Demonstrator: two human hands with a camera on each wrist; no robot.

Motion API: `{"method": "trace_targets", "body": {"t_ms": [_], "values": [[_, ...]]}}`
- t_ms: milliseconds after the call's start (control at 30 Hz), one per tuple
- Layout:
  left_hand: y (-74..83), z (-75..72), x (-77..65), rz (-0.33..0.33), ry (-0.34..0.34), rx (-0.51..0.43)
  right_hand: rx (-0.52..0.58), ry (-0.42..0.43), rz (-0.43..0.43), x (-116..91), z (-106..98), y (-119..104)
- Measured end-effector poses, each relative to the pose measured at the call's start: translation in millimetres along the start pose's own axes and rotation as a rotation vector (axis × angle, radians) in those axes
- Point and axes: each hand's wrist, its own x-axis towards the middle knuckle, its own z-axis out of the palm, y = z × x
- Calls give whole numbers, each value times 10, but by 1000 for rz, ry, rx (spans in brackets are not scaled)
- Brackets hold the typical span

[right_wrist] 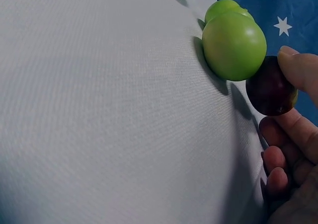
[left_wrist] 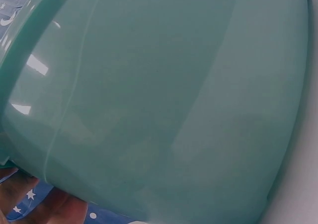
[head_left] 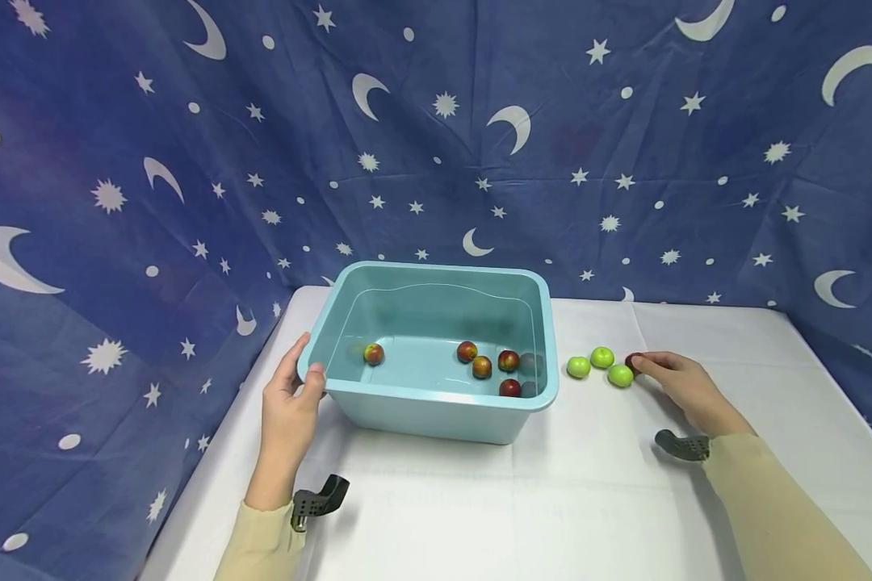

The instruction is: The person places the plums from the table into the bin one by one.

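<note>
A light blue plastic tub (head_left: 421, 397) stands on the table with several red-and-yellow plums (head_left: 482, 367) on its floor. At the tub's front left corner, my left hand (head_left: 289, 411) grips the rim, thumb over the edge. Its fingers (left_wrist: 59, 206) are partly hidden behind the tub wall in the left wrist view. To the right of the tub, my right hand (head_left: 686, 389) pinches a dark red plum (right_wrist: 271, 87) between thumb and fingers. That plum is right beside a green plum (right_wrist: 233, 46), one of three lying close together.
The other two green plums (head_left: 578, 367) lie between the tub and my right hand. A white cloth (head_left: 436, 508) covers the table. Behind it and to the left hangs a blue curtain (head_left: 436, 161) with moons and stars.
</note>
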Motion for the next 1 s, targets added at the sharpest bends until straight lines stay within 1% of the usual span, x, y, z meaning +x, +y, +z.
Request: {"method": "trace_targets", "body": {"t_ms": [267,467,567,767,867,1000], "values": [[8,1,-4,-3,-2,11,33,4,12,2,-15,21],[5,5,-1,-5,2,8,65,27,-31,4,-23,14],[11,6,-3,-1,9,19,54,33,-49,8,-50,-14],[22,9,-13,-4,16,40,12,42,-26,-29,-109,-144],[17,9,-9,3,18,48,26,43,-44,-67,-120,-239],[12,4,-6,9,17,47,56,46,-100,-111,-113,-375]]}}
